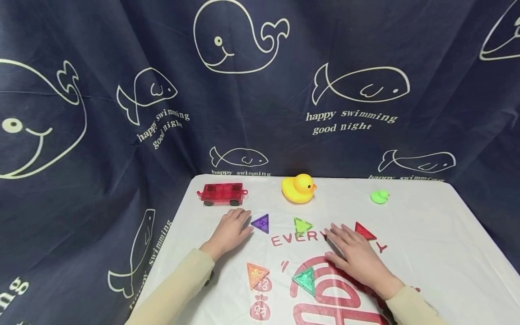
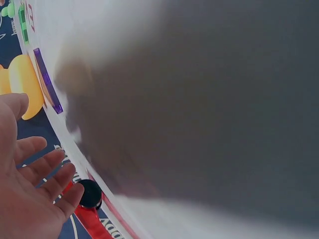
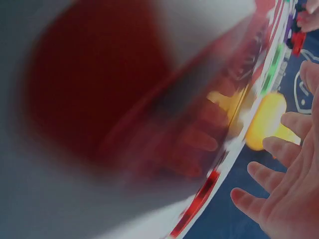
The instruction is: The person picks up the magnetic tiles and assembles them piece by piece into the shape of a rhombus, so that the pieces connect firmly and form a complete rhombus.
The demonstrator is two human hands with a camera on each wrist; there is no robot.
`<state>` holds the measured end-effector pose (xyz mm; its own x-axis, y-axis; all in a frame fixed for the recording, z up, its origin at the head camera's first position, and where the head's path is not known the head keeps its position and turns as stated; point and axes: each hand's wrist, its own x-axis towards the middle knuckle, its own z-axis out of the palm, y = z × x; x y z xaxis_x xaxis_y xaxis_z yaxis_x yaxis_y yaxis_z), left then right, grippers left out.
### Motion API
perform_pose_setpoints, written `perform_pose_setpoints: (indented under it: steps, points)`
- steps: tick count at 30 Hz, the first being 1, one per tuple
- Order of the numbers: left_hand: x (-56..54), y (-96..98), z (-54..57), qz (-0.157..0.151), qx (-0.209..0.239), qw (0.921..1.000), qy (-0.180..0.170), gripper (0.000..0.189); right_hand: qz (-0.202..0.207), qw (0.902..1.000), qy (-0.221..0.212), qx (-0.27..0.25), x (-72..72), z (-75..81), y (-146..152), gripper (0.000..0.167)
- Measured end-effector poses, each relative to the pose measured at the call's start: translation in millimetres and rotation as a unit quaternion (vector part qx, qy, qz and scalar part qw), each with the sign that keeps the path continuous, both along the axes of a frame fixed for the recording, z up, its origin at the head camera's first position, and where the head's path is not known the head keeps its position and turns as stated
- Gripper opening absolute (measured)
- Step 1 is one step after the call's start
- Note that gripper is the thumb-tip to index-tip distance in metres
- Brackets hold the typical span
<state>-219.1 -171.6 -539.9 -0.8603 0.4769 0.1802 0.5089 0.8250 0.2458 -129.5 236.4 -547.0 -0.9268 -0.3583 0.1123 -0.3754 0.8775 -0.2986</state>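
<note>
While nothing is held, plenty lies within reach

Left of the yellow plastic duck [image 1: 298,190] and nearer the person, the left hand [image 1: 229,230] has loosely extended, empty fingers beside a purple translucent triangular tile [image 1: 262,223]. On the duck's near right, the right hand [image 1: 359,256] spreads empty fingers beside a red translucent triangular tile [image 1: 365,231]. Spacing probably keeps each tile graspable.

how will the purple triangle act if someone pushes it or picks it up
The purple triangle is probably stiff, given its straight edges and crisp corners. Pushed, it would likely slide rather than roll, since it lies flat on the white table cover. It may be fiddly to lift, as its edge looks low in the left wrist view.
</note>
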Motion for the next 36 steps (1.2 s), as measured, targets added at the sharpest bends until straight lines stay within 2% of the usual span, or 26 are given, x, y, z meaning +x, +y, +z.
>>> perform_pose_setpoints:
  steps: [8, 18, 25, 29, 36]
  points:
    - [-5.5, 15.9, -4.9, 0.005, 0.000, 1.0000, 0.004, 0.047, 0.043, 0.9990, -0.007, -0.002, -1.3, 1.0, -38.0, 0.075]
    - [-5.3, 29.6, -3.1, 0.007, -0.012, 0.9998, -0.013, 0.045, 0.112, 0.9935, -0.022, 0.003, 1.1, 14.6, -88.1, 0.065]
    - [-6.9, 36.2, -3.5, 0.008, -0.028, 0.9994, -0.017, 0.048, 0.170, 0.9854, -0.007, 0.016, 5.6, 13.2, -121.4, 0.060]
    - [-7.2, 38.2, -4.1, 0.004, -0.024, 0.9997, -0.006, 0.044, 0.194, 0.9802, 0.002, 0.037, 8.6, 10.9, -136.2, 0.061]
    - [-7.7, 40.6, -5.0, 0.004, -0.030, 0.9995, -0.005, 0.040, 0.233, 0.9703, 0.046, 0.046, 13.4, 10.7, -157.4, 0.055]
